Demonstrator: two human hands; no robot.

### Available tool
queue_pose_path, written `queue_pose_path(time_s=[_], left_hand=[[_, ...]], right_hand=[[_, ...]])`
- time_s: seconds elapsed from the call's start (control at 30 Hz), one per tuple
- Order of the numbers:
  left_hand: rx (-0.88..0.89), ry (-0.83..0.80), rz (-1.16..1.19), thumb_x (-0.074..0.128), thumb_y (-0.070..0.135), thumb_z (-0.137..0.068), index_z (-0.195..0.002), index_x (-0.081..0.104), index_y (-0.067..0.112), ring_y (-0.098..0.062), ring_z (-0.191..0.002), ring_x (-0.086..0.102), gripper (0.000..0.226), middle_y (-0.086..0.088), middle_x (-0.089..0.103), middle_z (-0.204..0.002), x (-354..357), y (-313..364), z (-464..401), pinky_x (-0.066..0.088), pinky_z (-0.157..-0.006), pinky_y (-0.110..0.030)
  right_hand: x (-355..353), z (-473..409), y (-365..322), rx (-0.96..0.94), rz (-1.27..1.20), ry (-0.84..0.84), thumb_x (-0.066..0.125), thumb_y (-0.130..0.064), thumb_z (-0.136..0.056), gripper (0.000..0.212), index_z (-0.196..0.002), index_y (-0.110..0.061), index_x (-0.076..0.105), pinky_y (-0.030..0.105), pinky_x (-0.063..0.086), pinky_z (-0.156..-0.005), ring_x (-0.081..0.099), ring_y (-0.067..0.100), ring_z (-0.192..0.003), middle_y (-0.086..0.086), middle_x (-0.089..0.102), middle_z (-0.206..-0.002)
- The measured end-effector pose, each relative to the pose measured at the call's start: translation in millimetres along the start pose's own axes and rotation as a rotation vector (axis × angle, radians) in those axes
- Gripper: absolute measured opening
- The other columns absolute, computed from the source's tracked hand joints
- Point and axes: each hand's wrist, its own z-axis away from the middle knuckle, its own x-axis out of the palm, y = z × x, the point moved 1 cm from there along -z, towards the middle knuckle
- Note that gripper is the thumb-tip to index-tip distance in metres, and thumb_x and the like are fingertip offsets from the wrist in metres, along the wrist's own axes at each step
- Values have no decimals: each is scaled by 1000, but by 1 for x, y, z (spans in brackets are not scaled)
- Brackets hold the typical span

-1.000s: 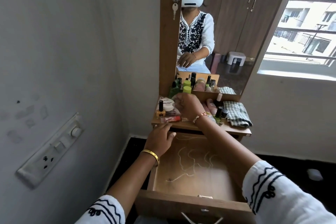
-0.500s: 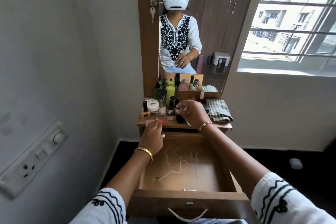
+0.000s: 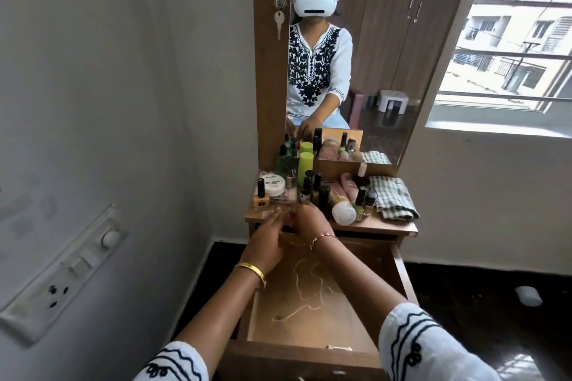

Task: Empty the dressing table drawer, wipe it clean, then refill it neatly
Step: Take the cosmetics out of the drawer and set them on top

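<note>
The wooden drawer stands pulled out below the dressing table top. Inside lie a loose pale string and a small light scrap near the front. My left hand and right hand meet at the table's front left edge, above the back of the drawer. Between their fingers shows a small red item, mostly hidden; both hands appear to hold it.
The table top is crowded with nail polish bottles, a white jar, a tall green bottle, a white bottle lying down and a folded checked cloth. A mirror stands behind. A wall with a switchboard is close on the left.
My right hand came down from among the bottles to the table's front edge and joined my left hand. The red item has left the table top and sits between my hands.
</note>
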Motion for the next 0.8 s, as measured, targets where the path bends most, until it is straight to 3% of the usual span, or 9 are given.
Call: queue_pose_path(time_s=[0.17, 0.33, 0.57, 0.7, 0.8], left_hand=[[-35, 40, 114, 38, -10, -86, -139, 37, 14, -21, -137, 33, 58, -7, 39, -146, -4, -4, -4, 27, -109, -25], [-183, 230, 255, 42, 3, -92, -132, 48, 14, -25, -122, 52, 42, -9, 55, -132, -11, -15, -8, 39, -93, -22], [-278, 358, 388, 45, 2, -90, -128, 52, 8, -25, -119, 55, 39, -12, 58, -128, -20, -18, -15, 44, -100, -33], [-320, 355, 401, 45, 3, -91, -127, 53, 10, -23, -118, 56, 38, -9, 59, -126, -22, -16, -18, 43, -96, -30], [-339, 340, 406, 46, 4, -90, -127, 53, 11, -23, -119, 55, 38, -9, 59, -127, -22, -17, -19, 45, -100, -35]], right_hand=[[8, -9, 1, -38, 87, 26, 47, -8, -92, 27, -117, -8, 59, 42, 51, -91, 56, 32, -109, 15, 54, -123], [8, -13, -1, -56, 135, 83, 48, -6, -92, 25, -114, -4, 60, 41, 52, -89, 57, 31, -107, 14, 52, -122], [3, -13, -1, 160, -254, 190, 55, -16, -89, 18, -99, -5, 65, 30, 47, -74, 63, 30, -94, 15, 68, -100], [7, -20, -8, 211, -418, 190, 55, -27, -91, 26, -97, -4, 66, 35, 52, -80, 65, 32, -95, 19, 70, -97], [14, -29, -8, 225, -423, 162, 57, -28, -89, 24, -99, -9, 68, 36, 53, -83, 65, 31, -97, 17, 70, -98]])
